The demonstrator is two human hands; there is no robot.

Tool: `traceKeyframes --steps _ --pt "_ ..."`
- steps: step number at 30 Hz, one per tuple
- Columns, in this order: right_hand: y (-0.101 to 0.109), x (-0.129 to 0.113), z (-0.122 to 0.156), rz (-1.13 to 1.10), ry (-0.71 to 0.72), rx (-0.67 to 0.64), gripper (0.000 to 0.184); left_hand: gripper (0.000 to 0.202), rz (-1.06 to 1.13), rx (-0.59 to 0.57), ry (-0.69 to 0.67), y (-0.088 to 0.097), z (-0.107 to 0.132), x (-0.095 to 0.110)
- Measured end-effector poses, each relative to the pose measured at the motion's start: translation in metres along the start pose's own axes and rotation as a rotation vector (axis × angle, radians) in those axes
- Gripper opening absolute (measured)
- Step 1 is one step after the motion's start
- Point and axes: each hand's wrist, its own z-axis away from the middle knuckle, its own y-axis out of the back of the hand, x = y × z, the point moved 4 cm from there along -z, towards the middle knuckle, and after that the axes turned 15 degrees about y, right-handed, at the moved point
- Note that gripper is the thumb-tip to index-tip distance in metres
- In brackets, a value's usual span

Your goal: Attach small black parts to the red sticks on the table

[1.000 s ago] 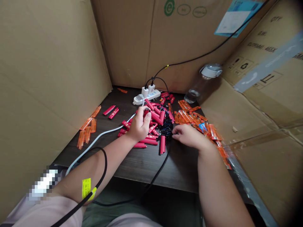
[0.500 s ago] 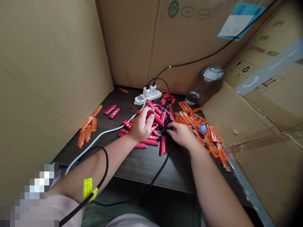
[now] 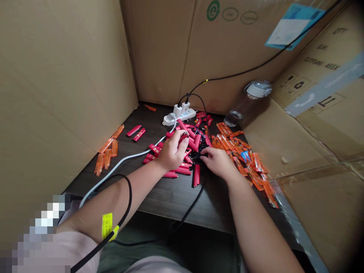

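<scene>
My left hand (image 3: pixel 172 152) is closed around a red lighter (image 3: pixel 184 136), whose dark top end shows between thumb and fingers. Thumb and fingertips of my right hand (image 3: pixel 217 160) are pinched together over a heap of small black parts (image 3: pixel 202 146); whatever sits between them is too small to name. Both hands are above a loose pile of red lighters (image 3: pixel 182 170) in the middle of the dark table. One red lighter (image 3: pixel 196 175) lies at the pile's near edge, just below the gap between my hands.
Orange see-through lighters (image 3: pixel 227 142) are heaped at right, with several more (image 3: pixel 107 157) at left. Behind the pile stand a white power strip (image 3: pixel 182 116) and a clear bottle (image 3: pixel 244 104). A white cable (image 3: pixel 119 156) crosses the table (image 3: pixel 159 195). Cardboard walls (image 3: pixel 159 49) enclose three sides.
The red lighter in my left hand has turned up into view above the thumb. My right hand stays almost where it was, and the whole view has shifted slightly.
</scene>
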Motion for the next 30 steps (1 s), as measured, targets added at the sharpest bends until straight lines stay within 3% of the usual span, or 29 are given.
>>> traceKeyframes --steps 7,19,30 --pt "-0.0017 -0.0039 -0.001 0.031 0.056 -0.069 0.024 0.021 0.002 -0.02 0.037 0.0005 0.0005 0.0012" --pt "-0.0024 -0.0082 -0.0006 0.155 0.074 -0.113 0.019 0.023 0.006 -0.044 0.041 -0.0014 0.001 0.0014" --pt "0.0035 -0.0044 0.0007 0.187 0.032 -0.083 0.016 0.024 0.018 -0.058 0.061 -0.0015 0.0015 0.0025"
